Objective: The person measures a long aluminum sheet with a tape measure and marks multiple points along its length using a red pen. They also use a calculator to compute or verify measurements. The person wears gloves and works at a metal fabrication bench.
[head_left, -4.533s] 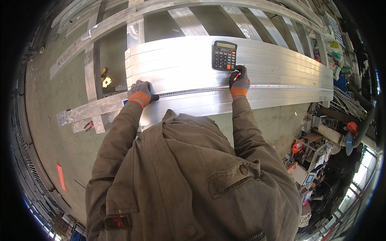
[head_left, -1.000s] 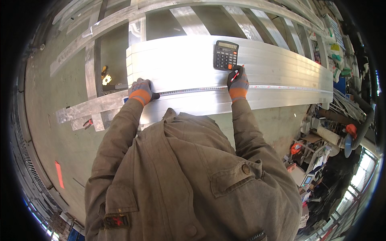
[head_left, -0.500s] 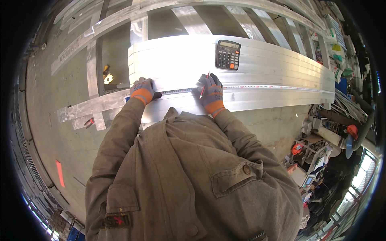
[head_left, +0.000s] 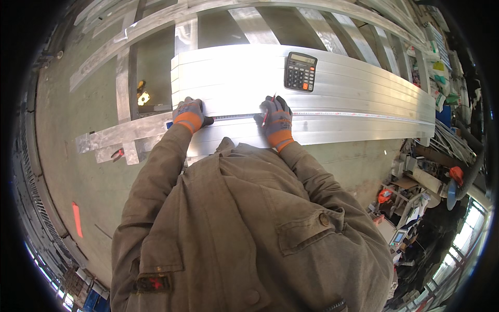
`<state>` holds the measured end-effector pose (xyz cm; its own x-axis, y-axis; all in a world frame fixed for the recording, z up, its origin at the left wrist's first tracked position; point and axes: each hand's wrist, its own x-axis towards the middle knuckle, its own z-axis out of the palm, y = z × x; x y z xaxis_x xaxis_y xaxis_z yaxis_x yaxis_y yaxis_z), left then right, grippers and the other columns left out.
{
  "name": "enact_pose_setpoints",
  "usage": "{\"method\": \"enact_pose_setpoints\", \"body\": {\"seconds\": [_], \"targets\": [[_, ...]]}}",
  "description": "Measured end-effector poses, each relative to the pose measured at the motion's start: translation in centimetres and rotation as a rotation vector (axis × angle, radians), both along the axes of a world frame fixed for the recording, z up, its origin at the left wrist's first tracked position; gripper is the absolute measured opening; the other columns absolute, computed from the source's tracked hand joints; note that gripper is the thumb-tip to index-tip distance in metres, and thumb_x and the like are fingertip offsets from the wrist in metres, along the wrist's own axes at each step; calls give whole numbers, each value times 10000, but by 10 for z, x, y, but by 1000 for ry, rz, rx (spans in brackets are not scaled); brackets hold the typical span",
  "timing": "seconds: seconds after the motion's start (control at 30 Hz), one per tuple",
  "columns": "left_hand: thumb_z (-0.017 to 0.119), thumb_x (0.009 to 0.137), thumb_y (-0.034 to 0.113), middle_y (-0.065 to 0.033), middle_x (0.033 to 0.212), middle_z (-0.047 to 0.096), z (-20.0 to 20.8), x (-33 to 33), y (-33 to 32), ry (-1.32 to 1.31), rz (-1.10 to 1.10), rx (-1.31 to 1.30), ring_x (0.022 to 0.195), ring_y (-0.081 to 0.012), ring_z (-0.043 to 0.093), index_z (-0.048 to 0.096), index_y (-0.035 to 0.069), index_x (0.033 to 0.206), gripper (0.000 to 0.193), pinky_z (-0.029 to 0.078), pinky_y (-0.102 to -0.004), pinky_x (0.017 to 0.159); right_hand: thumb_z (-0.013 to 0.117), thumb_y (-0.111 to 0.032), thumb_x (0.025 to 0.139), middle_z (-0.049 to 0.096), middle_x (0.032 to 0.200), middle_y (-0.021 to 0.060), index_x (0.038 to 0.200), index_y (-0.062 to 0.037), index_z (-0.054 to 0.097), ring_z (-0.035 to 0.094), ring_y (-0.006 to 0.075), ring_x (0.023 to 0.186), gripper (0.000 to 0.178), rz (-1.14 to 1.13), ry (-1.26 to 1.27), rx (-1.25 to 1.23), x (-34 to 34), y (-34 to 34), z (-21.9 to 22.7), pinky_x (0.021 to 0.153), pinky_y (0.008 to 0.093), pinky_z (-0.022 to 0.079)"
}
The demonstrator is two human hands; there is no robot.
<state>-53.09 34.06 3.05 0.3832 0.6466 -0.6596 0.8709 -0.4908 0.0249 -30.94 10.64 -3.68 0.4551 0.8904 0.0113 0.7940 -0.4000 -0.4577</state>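
Note:
A stretched steel measuring tape (head_left: 332,113) runs lengthwise over several silvery metal panels (head_left: 364,93) lying side by side. At the panels' left end, my left hand (head_left: 190,114), in a grey and orange glove, is closed on the tape measure; a bit of blue shows beside the glove. My right hand (head_left: 278,122), gloved alike, rests at the tape near the middle with a slim red pencil (head_left: 267,115) gripped in its fingers. The pencil stands tilted, and its lower end is hidden. Beyond my right hand a black calculator (head_left: 300,72) lies on the panels.
A frame of metal beams (head_left: 254,26) supports the panels. Red-handled pliers (head_left: 118,154) lie on a beam at left, and a yellow tool (head_left: 143,96) sits farther back. A red strip (head_left: 77,219) is on the floor. Clutter and a cart (head_left: 400,234) stand at right.
The whole scene has shifted slightly to the right in view. The pencil in my right hand has tipped a little and sits closer among the fingers. My left hand keeps its place on the panels.

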Motion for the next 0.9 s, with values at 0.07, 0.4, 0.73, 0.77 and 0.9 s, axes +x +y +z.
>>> {"method": "enact_pose_setpoints", "body": {"seconds": [0.07,0.4,0.73,0.77,0.9], "targets": [[950,831,674,-121,1478,667,1,-1,0,-13,7,2,1440,-363,626,775,187,1456,811,528,-493,1205,901,-393,919,699,1522,105,1333,-173,717,553,422,1508,504,-4,-8,-3,-1,1,1,1234,594,449],[951,845,657,-122,1483,666,6,1,-1,6,11,-14,1443,-364,628,777,177,1443,787,529,-504,1204,901,-357,915,708,1518,113,1325,-167,707,556,413,1509,492,-35,25,-18,-2,2,8,1244,592,444],[921,828,722,-117,1478,659,8,0,-2,-13,1,-7,1438,-356,619,795,175,1393,796,518,-482,1208,736,-31,969,734,1208,193,1292,-19,692,741,369,1157,326,-357,95,379,48,-9,-1,973,441,614],[922,825,722,-116,1477,659,8,-1,-1,-14,1,-5,1434,-355,620,798,175,1386,794,517,-481,1207,735,-49,966,740,1217,197,1318,-27,693,728,386,1149,355,-387,32,302,62,-11,1,1002,480,598],[933,826,696,-113,1476,660,9,1,-2,-8,6,1,1419,-359,629,801,169,1375,773,522,-475,1202,742,-87,949,752,1261,198,1356,-62,691,680,439,1224,411,-484,-74,176,97,-16,7,1079,545,549]]}}
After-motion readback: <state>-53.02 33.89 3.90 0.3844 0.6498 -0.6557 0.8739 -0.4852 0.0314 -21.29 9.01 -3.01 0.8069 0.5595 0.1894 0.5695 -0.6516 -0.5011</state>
